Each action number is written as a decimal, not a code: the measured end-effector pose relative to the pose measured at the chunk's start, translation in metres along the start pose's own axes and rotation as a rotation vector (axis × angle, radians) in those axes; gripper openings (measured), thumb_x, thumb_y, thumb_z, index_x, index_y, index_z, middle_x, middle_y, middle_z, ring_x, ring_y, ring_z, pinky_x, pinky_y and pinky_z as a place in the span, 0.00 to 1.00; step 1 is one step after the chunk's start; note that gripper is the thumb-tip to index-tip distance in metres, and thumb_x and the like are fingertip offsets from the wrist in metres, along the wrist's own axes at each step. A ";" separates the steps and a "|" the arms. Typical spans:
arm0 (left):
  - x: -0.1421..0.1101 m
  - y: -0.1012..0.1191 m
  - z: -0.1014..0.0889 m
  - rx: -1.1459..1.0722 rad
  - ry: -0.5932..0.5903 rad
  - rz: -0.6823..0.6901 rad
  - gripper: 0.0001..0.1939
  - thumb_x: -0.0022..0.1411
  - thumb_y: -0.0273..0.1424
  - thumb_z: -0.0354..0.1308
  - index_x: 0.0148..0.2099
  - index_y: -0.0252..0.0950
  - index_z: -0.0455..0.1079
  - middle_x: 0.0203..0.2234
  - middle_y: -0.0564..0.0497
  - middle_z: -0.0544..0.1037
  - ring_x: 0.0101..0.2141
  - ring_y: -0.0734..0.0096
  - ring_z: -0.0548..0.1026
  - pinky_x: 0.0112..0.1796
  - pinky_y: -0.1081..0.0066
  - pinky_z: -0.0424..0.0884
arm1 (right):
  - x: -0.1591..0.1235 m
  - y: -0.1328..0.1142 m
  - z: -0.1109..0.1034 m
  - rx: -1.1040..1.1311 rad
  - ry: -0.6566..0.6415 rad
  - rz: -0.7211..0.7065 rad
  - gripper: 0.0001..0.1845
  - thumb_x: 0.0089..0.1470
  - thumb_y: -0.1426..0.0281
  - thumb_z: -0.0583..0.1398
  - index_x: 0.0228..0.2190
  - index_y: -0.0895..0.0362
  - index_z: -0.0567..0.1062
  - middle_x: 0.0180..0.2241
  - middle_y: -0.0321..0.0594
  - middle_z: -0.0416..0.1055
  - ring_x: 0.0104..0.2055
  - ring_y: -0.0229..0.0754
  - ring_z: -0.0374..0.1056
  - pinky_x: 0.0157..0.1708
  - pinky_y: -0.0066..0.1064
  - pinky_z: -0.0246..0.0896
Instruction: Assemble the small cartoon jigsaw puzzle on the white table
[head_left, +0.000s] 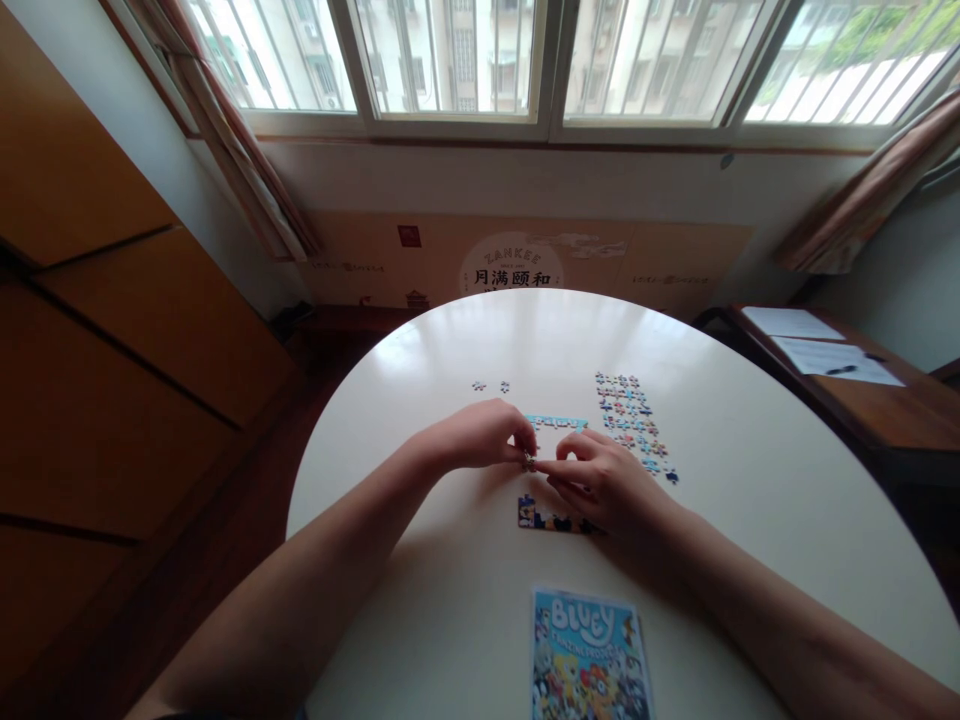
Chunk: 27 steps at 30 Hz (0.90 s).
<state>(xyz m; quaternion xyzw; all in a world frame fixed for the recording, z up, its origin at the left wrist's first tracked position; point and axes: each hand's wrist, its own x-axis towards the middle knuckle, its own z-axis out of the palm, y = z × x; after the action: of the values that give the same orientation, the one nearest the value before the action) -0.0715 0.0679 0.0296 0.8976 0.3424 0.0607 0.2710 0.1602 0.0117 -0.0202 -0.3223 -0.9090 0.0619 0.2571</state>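
Observation:
My left hand (487, 434) is bent over the table with its fingertips pinched at a small puzzle piece (529, 462). From the right, my right hand (604, 478) stretches its index finger to that same piece, the tip touching or very near it; its other fingers are apart, some curled. Behind the hands lies a joined light-blue strip of puzzle (556, 422). A dark joined strip (527, 512) lies in front, its right end partly under my right hand. The picture on the piece is too small to make out.
Rows of loose puzzle pieces (626, 405) lie to the right, and a few stray pieces (479, 386) at the back left. A Bluey picture sheet (589, 650) rests near me on the round white table (420, 620). A brown side table (930, 405) holds papers.

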 end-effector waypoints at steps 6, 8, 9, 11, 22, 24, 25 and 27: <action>0.000 -0.009 -0.004 0.127 0.099 -0.013 0.06 0.60 0.29 0.64 0.40 0.41 0.81 0.36 0.51 0.82 0.35 0.68 0.77 0.37 0.69 0.69 | 0.001 -0.002 0.001 -0.030 0.000 0.009 0.14 0.64 0.67 0.57 0.46 0.47 0.80 0.37 0.44 0.72 0.36 0.44 0.63 0.34 0.35 0.58; 0.000 -0.012 -0.003 0.133 0.102 0.025 0.07 0.60 0.31 0.65 0.41 0.42 0.81 0.39 0.50 0.81 0.36 0.68 0.77 0.37 0.69 0.69 | 0.002 -0.003 0.000 -0.034 -0.016 0.012 0.14 0.64 0.66 0.56 0.46 0.48 0.80 0.36 0.44 0.72 0.36 0.44 0.63 0.35 0.36 0.58; 0.001 -0.014 -0.002 0.127 0.101 0.050 0.08 0.59 0.31 0.65 0.42 0.43 0.81 0.40 0.51 0.81 0.36 0.68 0.77 0.38 0.69 0.69 | 0.003 -0.004 -0.001 -0.033 -0.027 0.015 0.14 0.65 0.66 0.56 0.45 0.48 0.81 0.36 0.44 0.72 0.35 0.44 0.63 0.36 0.36 0.58; 0.001 -0.016 -0.001 0.115 0.102 0.102 0.08 0.59 0.29 0.66 0.42 0.44 0.81 0.43 0.51 0.80 0.39 0.67 0.77 0.41 0.68 0.70 | 0.004 -0.006 -0.002 -0.034 -0.043 0.018 0.14 0.66 0.65 0.55 0.44 0.49 0.81 0.35 0.44 0.71 0.35 0.44 0.63 0.36 0.37 0.59; 0.002 -0.019 0.001 0.094 0.079 0.167 0.07 0.58 0.28 0.67 0.40 0.43 0.81 0.44 0.52 0.82 0.43 0.65 0.78 0.46 0.67 0.70 | 0.003 -0.014 -0.002 -0.049 -0.040 0.024 0.13 0.65 0.67 0.55 0.41 0.51 0.81 0.36 0.43 0.73 0.36 0.44 0.64 0.37 0.36 0.57; 0.003 -0.018 0.002 0.095 0.083 0.163 0.07 0.57 0.29 0.67 0.39 0.43 0.81 0.44 0.52 0.82 0.43 0.65 0.78 0.46 0.67 0.70 | 0.003 -0.015 -0.001 -0.057 -0.051 0.037 0.13 0.65 0.67 0.56 0.41 0.51 0.80 0.36 0.43 0.72 0.36 0.44 0.64 0.37 0.36 0.57; 0.003 -0.018 0.002 0.097 0.086 0.160 0.06 0.57 0.29 0.67 0.39 0.42 0.81 0.44 0.52 0.82 0.43 0.65 0.78 0.46 0.67 0.70 | 0.003 -0.016 -0.001 -0.063 -0.062 0.045 0.12 0.65 0.67 0.56 0.41 0.51 0.80 0.35 0.43 0.72 0.37 0.44 0.64 0.37 0.36 0.57; 0.003 -0.017 0.003 0.102 0.096 0.154 0.06 0.56 0.30 0.68 0.38 0.42 0.81 0.43 0.52 0.82 0.43 0.65 0.78 0.45 0.67 0.70 | 0.004 -0.016 -0.001 -0.071 -0.085 0.063 0.12 0.65 0.67 0.56 0.42 0.52 0.80 0.35 0.43 0.72 0.37 0.45 0.64 0.38 0.37 0.57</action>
<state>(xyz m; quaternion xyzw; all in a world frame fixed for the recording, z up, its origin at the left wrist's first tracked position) -0.0782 0.0789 0.0177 0.9300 0.2877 0.1068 0.2025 0.1491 0.0012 -0.0131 -0.3566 -0.9101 0.0512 0.2047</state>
